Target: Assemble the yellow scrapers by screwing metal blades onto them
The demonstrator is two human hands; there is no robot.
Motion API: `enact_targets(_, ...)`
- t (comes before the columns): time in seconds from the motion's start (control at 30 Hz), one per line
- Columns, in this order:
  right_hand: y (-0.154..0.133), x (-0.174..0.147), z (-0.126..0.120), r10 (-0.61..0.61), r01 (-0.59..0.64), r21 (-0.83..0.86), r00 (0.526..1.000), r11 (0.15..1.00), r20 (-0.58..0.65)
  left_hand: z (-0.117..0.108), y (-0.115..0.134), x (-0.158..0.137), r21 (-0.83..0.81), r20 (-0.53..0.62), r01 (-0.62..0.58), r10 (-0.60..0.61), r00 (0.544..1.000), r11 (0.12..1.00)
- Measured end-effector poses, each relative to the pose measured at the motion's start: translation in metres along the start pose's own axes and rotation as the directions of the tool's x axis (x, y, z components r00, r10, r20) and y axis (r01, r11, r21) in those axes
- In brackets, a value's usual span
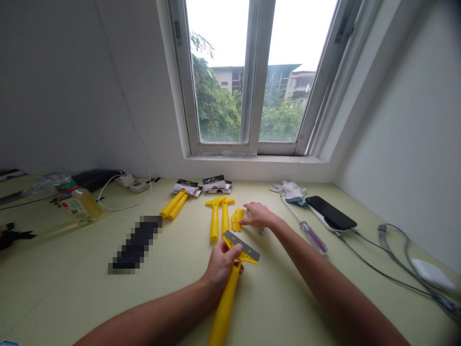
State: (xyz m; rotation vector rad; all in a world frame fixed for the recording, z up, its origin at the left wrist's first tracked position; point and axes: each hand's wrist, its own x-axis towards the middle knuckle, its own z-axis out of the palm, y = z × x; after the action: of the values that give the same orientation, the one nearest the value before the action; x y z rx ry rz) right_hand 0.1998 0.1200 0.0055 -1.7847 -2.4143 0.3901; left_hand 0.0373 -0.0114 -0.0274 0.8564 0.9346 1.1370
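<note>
My left hand (221, 264) is closed around the head of a yellow scraper (227, 302), its thumb on the yellow plastic beside the blade. A flat grey blade (245, 246) with small holes lies across that head, and the handle points back toward me. My right hand (257, 215) reaches forward to small yellow plastic plates (236, 219) lying on the table. Its thumb and fingers are apart at the plates' right edge; whether they touch is hard to see. Just left of the plates lie two yellow scraper handles (214, 221) with T-shaped heads. Small metal screws (260, 231) show under my right wrist.
Packaged yellow scrapers (176, 204) and card packets (216, 184) lie toward the wall. To the right are a screwdriver (309, 235), gloves (291, 191), a phone (331, 213) and cables (385, 274). A bottle (81, 204) lies left, with a blurred-out dark patch (137, 245) nearer.
</note>
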Motion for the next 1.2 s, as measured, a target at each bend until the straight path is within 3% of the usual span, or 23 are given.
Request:
enact_targets(0.2, 0.007, 0.015, -0.014, 0.04, -0.032, -0.067, 0.991, 0.997, 0.128, 0.0, 0.0, 0.0, 0.003, 0.025, 0.002, -0.002, 1.0, 1.0)
enact_targets(0.37, 0.002, 0.012, -0.018, 0.021, -0.008, -0.083, 0.988, 0.996, 0.155, 0.0, 0.001, 0.0, -0.002, 0.024, -0.007, 0.007, 1.0, 1.0)
enact_targets(0.6, -0.011, 0.005, -0.012, -0.084, 0.104, -0.095, 0.977, 0.99, 0.197, -0.001, 0.004, -0.005, -0.008, 0.015, -0.003, 0.004, 1.0, 1.0)
enact_targets(0.87, -0.014, -0.006, -0.024, -0.168, 0.183, -0.046, 0.958, 0.982, 0.233, -0.002, 0.002, -0.002, 0.014, 0.019, -0.001, 0.001, 1.0, 1.0)
enact_targets(1.03, -0.013, -0.018, -0.018, -0.346, 0.359, -0.006, 0.905, 0.934, 0.248, -0.002, 0.003, -0.004, -0.003, 0.021, 0.0, 0.0, 1.0, 1.0)
enact_targets(1.2, -0.021, -0.021, -0.018, -0.389, 0.406, -0.015, 0.885, 0.914, 0.254, -0.002, 0.004, -0.006, -0.039, 0.035, -0.013, 0.014, 0.999, 0.999)
